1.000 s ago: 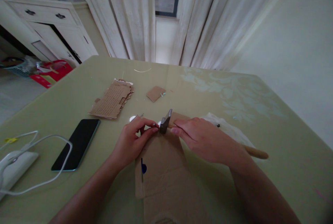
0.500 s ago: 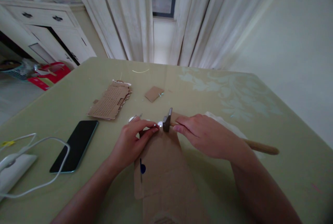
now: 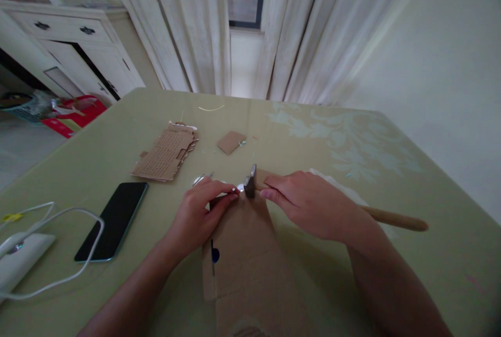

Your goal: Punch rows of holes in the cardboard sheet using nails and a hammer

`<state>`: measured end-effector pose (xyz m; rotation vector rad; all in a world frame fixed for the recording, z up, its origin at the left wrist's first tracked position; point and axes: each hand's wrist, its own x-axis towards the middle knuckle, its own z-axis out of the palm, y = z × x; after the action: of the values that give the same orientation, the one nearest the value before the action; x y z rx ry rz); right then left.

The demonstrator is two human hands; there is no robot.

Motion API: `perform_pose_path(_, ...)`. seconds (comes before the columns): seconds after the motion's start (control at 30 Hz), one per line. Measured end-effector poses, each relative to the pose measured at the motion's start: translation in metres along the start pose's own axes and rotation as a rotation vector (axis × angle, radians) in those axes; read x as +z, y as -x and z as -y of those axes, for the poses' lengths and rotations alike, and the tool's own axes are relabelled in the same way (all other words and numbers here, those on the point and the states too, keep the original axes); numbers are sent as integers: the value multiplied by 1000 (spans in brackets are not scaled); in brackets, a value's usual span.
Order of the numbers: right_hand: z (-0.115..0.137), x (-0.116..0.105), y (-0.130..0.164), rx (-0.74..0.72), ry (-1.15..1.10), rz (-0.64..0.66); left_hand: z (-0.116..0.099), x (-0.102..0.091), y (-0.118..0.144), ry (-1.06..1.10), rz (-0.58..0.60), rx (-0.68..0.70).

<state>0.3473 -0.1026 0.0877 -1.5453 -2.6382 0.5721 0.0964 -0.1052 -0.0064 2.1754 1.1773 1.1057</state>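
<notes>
Near the middle of a pale green table [image 3: 332,285], two bare hands meet over the far end of a long brown cardboard piece [image 3: 250,259]. The right hand [image 3: 313,204] grasps a hammer [image 3: 249,185] high up, with thumb and forefinger just behind its dark metal head. The wooden handle [image 3: 395,218] passes beneath the wrist and sticks out well beyond it. The left hand [image 3: 205,209] has thumb and forefinger pinched around a tiny item, too small to identify, beside a small white piece [image 3: 241,188] next to the hammer head. Whether the head touches the cardboard cannot be told.

The hammer looks rigid and head-heavy. Holding it close to the head should give fine control with little force; the bare end of the handle would suit a fuller swing. The wood looks smooth but easy to grip. The cardboard seems light and stiff, likely to crease or dent, and is best held by its edges.

No writing or brand can be read. The cardboard bears a dark blue round mark [image 3: 215,255] without legible lettering. The black-screened phone [image 3: 112,222] at left shows no text, and nothing is readable on the red bag [image 3: 78,112] beyond the table.
</notes>
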Motion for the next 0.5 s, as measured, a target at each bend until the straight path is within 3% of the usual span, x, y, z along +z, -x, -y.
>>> perform_pose_path(0.2,17,-11,7,-50,-350,-247,1,2,0,2,0,36)
perform_pose_path(0.37,21,-9,6,-46,-201,-126,3,2,0,1,29,43)
perform_pose_path(0.5,23,-9,7,-22,-238,-206,4,3,1,20,21,62)
